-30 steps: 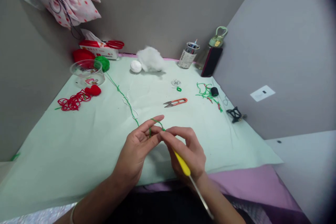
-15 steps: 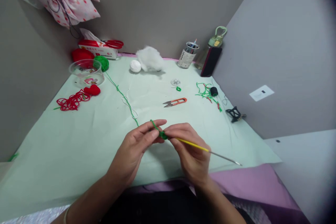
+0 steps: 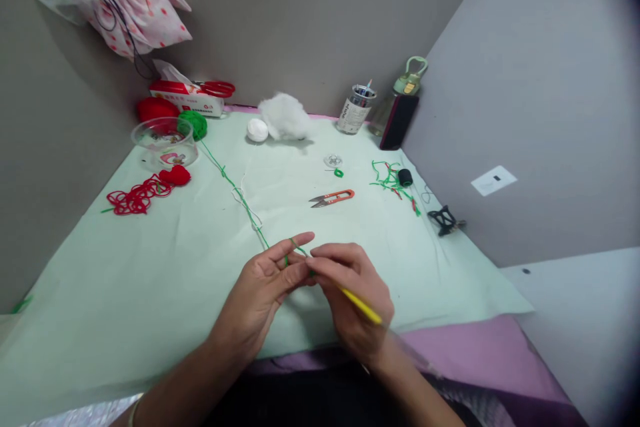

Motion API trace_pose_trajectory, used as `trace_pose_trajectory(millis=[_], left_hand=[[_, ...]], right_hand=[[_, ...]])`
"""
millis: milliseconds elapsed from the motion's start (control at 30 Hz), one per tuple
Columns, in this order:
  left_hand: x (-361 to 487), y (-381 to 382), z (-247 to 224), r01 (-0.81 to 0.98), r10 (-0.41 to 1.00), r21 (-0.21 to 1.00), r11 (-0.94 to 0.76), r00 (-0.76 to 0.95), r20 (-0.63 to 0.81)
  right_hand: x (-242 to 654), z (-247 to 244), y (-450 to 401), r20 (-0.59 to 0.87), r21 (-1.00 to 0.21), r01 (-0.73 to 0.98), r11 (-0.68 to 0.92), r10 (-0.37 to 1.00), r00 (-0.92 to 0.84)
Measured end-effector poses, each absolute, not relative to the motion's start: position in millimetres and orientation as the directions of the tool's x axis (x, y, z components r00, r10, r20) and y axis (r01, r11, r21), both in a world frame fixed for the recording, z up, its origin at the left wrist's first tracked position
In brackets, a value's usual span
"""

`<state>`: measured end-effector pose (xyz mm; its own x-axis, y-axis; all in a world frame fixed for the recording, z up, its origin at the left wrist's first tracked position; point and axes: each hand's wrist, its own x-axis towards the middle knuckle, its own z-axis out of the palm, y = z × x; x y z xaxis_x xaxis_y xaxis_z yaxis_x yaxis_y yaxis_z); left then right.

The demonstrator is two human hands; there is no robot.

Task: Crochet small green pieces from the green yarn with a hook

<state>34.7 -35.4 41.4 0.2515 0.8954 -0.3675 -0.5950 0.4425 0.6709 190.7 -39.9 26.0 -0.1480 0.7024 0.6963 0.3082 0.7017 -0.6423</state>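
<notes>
My left hand [image 3: 265, 287] pinches a small green crochet piece, mostly hidden between the fingertips, and green yarn [image 3: 226, 177] loops over its raised index finger. That strand runs back to a green ball [image 3: 193, 125]. Closed round a yellow-handled crochet hook [image 3: 363, 305], my right hand [image 3: 353, 290] meets the left at the fingertips. The rear metal end of the hook is blurred over the right wrist. Beyond the hands lie orange thread snips [image 3: 334, 198] and a small green ring [image 3: 339, 173].
At the left are a clear bowl [image 3: 164, 140], tangled red yarn [image 3: 137, 197] and a tissue box [image 3: 187, 99]. White stuffing [image 3: 286, 117], a pen jar [image 3: 356, 110], a bottle [image 3: 410, 80] and a phone [image 3: 399, 122] stand at the back. Yarn scraps [image 3: 387, 177] lie right.
The hook in my right hand has turned, its rear end swinging down toward the wrist. The green piece is now more hidden by my fingers. The view has shifted slightly.
</notes>
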Motion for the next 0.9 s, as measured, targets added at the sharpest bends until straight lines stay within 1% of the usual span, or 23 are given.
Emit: trace_pose_trajectory(millis=[67,167,267,367,500,700,900], left_hand=[[30,-34,45,-0.592,0.896,0.674,0.441,0.256,-0.362],[24,-33,48,-0.568,0.905,0.706,0.423,0.225,-0.361],[23,-33,48,-0.527,0.911,0.743,0.412,0.204,-0.359],[26,-34,44,-0.494,0.938,0.798,0.346,0.151,-0.313],[30,-36,39,-0.458,0.965,0.85,0.26,0.099,-0.242],[27,-40,39,-0.42,0.969,0.873,0.247,0.106,-0.223],[28,-40,38,-0.385,0.971,0.892,0.236,0.12,-0.205]], right_hand=[[194,32,-37,0.616,-0.752,0.197,0.628,0.777,-0.128],[199,38,-35,0.523,-0.851,0.03,0.525,0.85,-0.059],[200,39,-33,0.42,-0.897,-0.161,0.411,0.907,-0.023],[197,35,-31,0.355,-0.905,-0.269,0.329,0.934,-0.051],[193,31,-29,0.344,-0.905,-0.288,0.312,0.936,-0.07],[195,28,-28,0.313,-0.917,-0.277,0.287,0.948,-0.056],[193,29,-28,0.301,-0.927,-0.236,0.293,0.953,0.0]])
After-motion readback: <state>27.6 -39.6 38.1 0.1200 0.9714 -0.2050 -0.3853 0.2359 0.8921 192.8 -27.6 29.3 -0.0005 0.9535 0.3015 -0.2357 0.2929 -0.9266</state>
